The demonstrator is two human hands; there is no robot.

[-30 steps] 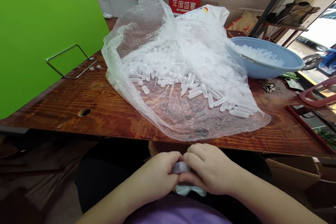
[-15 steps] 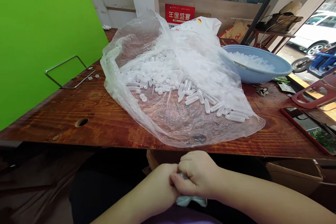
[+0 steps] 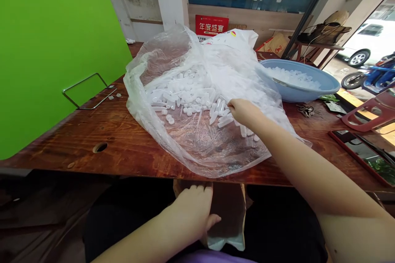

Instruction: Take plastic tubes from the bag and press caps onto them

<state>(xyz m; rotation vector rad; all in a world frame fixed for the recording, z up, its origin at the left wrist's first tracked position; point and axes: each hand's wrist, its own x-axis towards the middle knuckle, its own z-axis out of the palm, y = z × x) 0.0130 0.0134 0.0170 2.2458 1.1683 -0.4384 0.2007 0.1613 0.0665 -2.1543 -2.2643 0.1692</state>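
Note:
Over the lap, my left hand (image 3: 197,207) is above an open carton (image 3: 228,209), its thumb stretched away from the bent fingers. The fingertips are hidden, and I see nothing held in it. My right hand (image 3: 242,110) reaches to the pile on the table, fingers pinched together among translucent plastic tubes (image 3: 225,120); whatever lies between the fingertips is hidden. The tubes and small round white caps (image 3: 191,109) lie loose in a big clear plastic bag (image 3: 188,158) spread open on the table. A pale liner shows at the carton's near edge.
A blue basin (image 3: 308,90) full of small white plastic pieces stands at the back right. Keys (image 3: 305,110), a red-framed mirror-like panel (image 3: 361,154) and a pink plastic stool (image 3: 367,111) are at the right. A wire stand (image 3: 89,90) and green panel (image 3: 61,49) are left.
My hands were clasped together over the lap. They have parted: the right has moved forward to the tubes, the left stays low with its thumb spread, and the carton now shows.

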